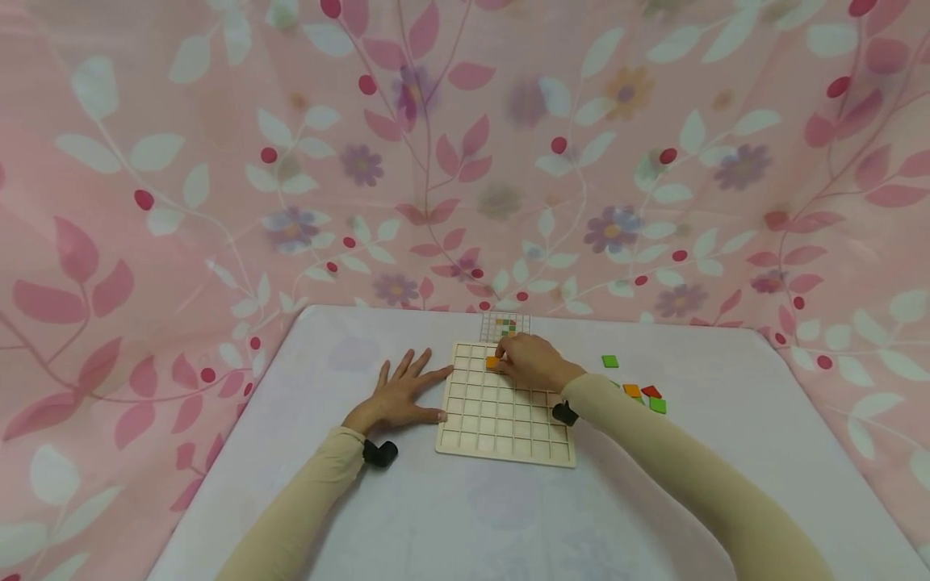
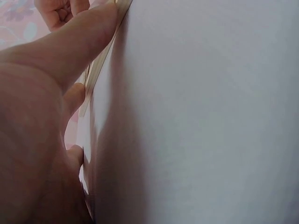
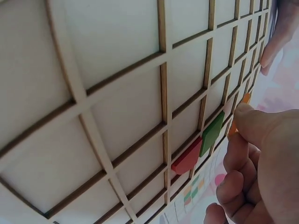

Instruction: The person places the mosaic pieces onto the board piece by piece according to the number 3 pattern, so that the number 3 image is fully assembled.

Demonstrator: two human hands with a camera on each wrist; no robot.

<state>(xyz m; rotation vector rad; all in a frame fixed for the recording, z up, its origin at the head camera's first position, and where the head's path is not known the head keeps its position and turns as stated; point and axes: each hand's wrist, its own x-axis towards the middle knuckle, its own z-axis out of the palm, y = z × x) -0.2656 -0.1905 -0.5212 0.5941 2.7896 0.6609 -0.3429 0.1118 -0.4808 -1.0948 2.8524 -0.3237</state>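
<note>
The wooden grid board (image 1: 501, 420) lies on the table. My left hand (image 1: 401, 397) spreads its fingers flat beside the board's left edge, thumb and index tip touching it; the left wrist view shows the thumb (image 2: 70, 44) against the board's edge. My right hand (image 1: 534, 363) pinches an orange tile (image 1: 493, 363) at the board's top rows. In the right wrist view the orange tile (image 3: 232, 127) is between thumb and finger, and a green tile (image 3: 212, 133) and a red tile (image 3: 188, 157) lie on the grid beside it.
Behind the board stands a small gridded pattern card (image 1: 506, 326) with coloured squares. Right of the board, partly behind the right forearm, lie loose tiles: green (image 1: 609, 361), orange (image 1: 632, 390), red (image 1: 651, 392) and others. A pink floral cloth (image 1: 465, 161) hangs behind the table.
</note>
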